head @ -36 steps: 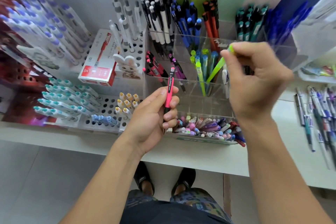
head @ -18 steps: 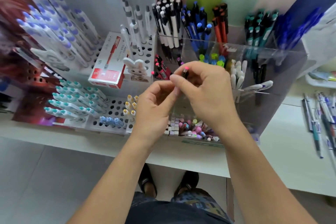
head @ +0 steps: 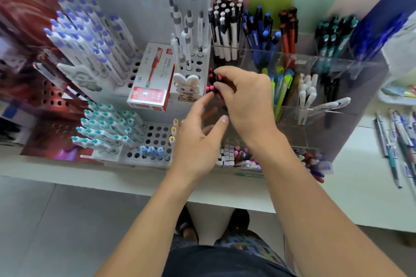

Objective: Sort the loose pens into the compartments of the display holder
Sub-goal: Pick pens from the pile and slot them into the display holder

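Observation:
The clear acrylic display holder (head: 360,87) stands on the white counter, with pens grouped by colour in its compartments. My right hand (head: 245,99) reaches over its left middle compartment. Thumb and forefinger pinch the top of a pink-and-black pen (head: 212,90), which stands among other pink-topped pens (head: 211,72). The pen's body is hidden behind my hand. My left hand (head: 198,139) hovers just below with its fingers spread and relaxed, holding nothing. Several loose pens (head: 396,141) lie on the counter at the far right.
A white perforated rack (head: 155,137) with teal, blue and yellow pens stands on the left. A red-and-white pen box (head: 153,78) and a small rabbit figure (head: 188,87) are beside the holder. A low tray of mixed pens (head: 238,157) sits at the holder's front.
My right hand dropped a green pen into the holder, took the pink pen from my left hand and carried it to the pink compartment. The left hand let go and opened.

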Demonstrator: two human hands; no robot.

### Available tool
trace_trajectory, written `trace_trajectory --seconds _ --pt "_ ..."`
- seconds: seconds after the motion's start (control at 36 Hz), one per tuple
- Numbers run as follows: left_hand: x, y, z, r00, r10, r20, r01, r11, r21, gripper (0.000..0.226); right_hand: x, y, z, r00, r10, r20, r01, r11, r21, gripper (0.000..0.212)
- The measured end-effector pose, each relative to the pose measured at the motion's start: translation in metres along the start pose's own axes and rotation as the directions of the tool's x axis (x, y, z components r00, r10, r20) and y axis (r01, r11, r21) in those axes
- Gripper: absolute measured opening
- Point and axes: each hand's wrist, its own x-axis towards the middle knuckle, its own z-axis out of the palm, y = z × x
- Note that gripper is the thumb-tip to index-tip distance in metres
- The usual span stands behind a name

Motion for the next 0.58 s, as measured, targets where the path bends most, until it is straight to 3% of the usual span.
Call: trace_trajectory --seconds 0.17,0.31,0.5,0.58 --pt "0.006 -0.011 0.0 0.997 0.052 -0.053 -0.053 0.998 -0.016 0.047 -0.006 0.007 0.003 0.989 0.056 0.134 -0.042 0.994 -0.106 0.027" --pt "0.01 -0.016 0.004 0.992 0.075 -0.102 -0.066 0.994 0.092 0.046 -0.016 -0.001 -0.009 0.982 0.156 0.107 -0.171 0.974 0.15 0.04" --pt "-0.016 -0.005 0.043 0.97 0.087 -0.226 -0.079 0.996 0.041 0.02 -0.072 0.02 -0.079 0.993 0.106 -0.052 -0.094 0.976 0.195 0.016" --pt "-0.035 -0.005 0.09 0.991 0.069 -0.112 -0.068 0.998 0.014 0.014 -0.104 0.054 -0.123 0.981 0.164 -0.102 -0.148 0.978 0.149 0.007"
